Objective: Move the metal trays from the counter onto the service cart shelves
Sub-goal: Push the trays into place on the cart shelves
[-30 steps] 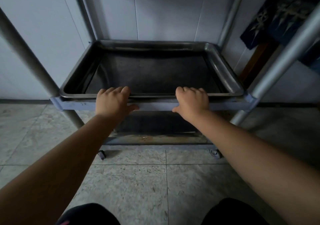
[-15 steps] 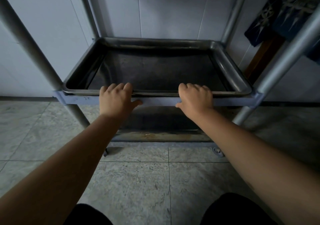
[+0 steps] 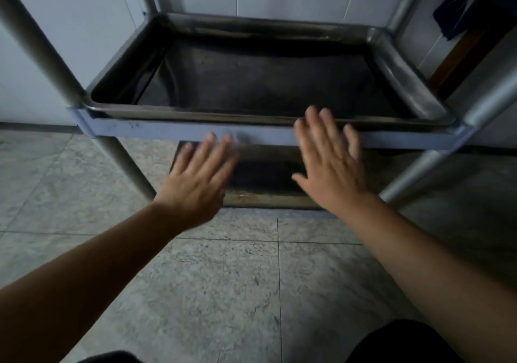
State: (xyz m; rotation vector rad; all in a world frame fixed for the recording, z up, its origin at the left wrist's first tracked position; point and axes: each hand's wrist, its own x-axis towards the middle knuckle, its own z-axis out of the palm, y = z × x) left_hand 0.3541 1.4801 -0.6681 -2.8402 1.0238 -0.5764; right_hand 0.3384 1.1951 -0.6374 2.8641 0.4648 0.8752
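Metal tray (image 3: pixel 402 74), dark inside and shiny at its rim, sits in the cart's middle shelf (image 3: pixel 156 131), framed by a pale blue-grey front rail and flanked by round steel posts (image 3: pixel 42 43). Both hands are released and hold nothing: the left hand (image 3: pixel 197 182) is spread flat, fingers straight, just below the rail, and the right hand (image 3: pixel 330 164) is spread likewise, its fingertips overlapping the tray's front rim in view; blur hides whether they touch it. Below, a lower shelf (image 3: pixel 265 199) shows between the hands, above grey floor tiles (image 3: pixel 223 292).
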